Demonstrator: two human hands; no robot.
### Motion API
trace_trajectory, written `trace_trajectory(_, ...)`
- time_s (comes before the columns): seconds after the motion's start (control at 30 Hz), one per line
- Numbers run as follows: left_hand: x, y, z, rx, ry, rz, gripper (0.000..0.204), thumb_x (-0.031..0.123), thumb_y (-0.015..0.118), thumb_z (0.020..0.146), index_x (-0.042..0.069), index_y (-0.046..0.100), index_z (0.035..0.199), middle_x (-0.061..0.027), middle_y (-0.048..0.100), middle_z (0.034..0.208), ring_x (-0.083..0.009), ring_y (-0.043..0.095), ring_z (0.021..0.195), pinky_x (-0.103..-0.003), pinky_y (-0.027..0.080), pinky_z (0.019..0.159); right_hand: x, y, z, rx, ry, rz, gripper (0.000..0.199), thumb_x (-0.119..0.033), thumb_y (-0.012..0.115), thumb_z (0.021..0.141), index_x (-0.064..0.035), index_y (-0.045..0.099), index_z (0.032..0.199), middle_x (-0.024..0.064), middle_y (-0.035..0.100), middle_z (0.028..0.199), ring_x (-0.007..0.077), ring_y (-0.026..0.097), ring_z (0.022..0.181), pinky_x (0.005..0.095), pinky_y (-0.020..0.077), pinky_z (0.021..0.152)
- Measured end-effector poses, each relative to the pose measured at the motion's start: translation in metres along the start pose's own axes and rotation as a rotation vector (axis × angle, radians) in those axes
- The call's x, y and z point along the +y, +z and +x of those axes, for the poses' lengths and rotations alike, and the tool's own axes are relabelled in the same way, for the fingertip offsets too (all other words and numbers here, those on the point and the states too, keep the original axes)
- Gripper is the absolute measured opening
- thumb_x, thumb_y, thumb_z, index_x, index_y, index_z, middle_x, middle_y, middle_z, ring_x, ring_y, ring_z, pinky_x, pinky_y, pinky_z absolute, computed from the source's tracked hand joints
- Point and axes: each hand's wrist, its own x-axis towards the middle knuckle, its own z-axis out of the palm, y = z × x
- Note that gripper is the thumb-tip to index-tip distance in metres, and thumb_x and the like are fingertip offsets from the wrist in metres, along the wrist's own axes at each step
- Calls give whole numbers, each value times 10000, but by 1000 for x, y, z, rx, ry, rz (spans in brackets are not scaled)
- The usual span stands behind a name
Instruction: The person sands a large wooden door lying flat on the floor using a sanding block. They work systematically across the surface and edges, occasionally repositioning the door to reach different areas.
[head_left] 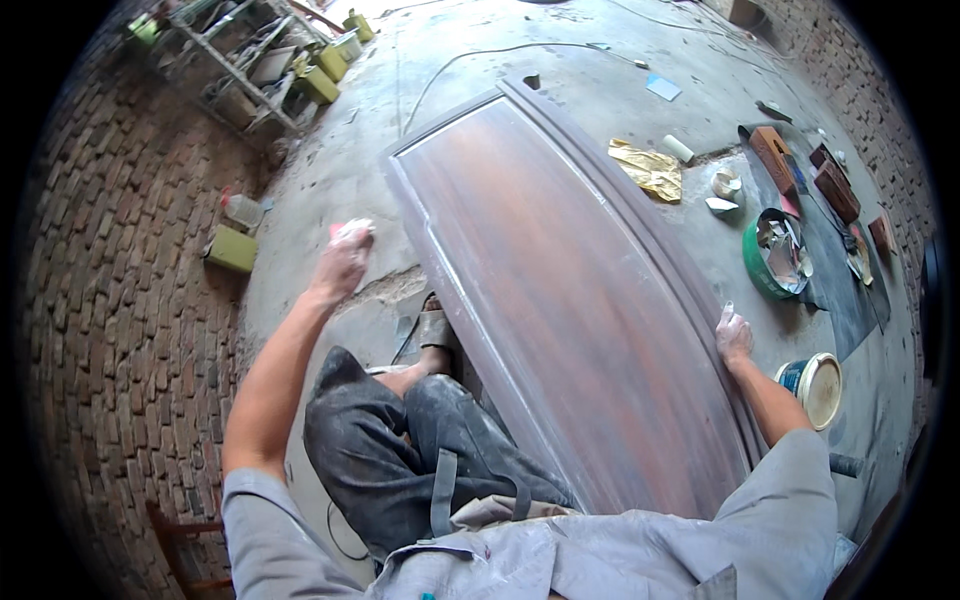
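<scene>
A long wooden panel (pixel 570 290), reddish brown under a pale dusty film and framed by raised moulding, slants from the far middle toward my lap. My left hand (pixel 350 255), whitened with dust, is raised off its left side with the fingers curled closed. A bit of white and pink shows at those fingers, too small to name. At the panel's right edge, my right hand (pixel 735 337) is closed against the moulding, its fingers also white with dust and partly hidden.
On the right stand a green tub (pixel 768 272) of scraps and a lidded bucket (pixel 822 390). Crumpled yellow paper (pixel 648 170) and a brick-like block (pixel 772 158) lie beyond. Far left are a metal rack (pixel 240 70) and a yellow-green can (pixel 231 249) by the brick wall (pixel 130 300).
</scene>
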Motion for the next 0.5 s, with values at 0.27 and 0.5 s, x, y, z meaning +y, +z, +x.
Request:
trace_trajectory(0.27, 141, 189, 185, -60, 593, -281, 283, 179, 610, 1014, -18, 662, 1211, -173, 667, 1292, -337, 576, 1291, -427, 446, 1115, 1, -11, -3, 3, -87, 18, 588, -359, 370, 1069, 34, 685, 766, 329, 650, 817, 523, 648, 816, 582, 488, 763)
trace_trajectory(0.5, 164, 287, 226, -135, 983, -313, 428, 107, 712, 859, 26, 656, 1275, -141, 664, 1337, -287, 586, 1311, -447, 404, 1200, 26, -11, -16, -89, -100, 83, 435, -234, 412, 1057, 34, 562, 749, 301, 556, 694, 493, 548, 641, 535, 381, 591)
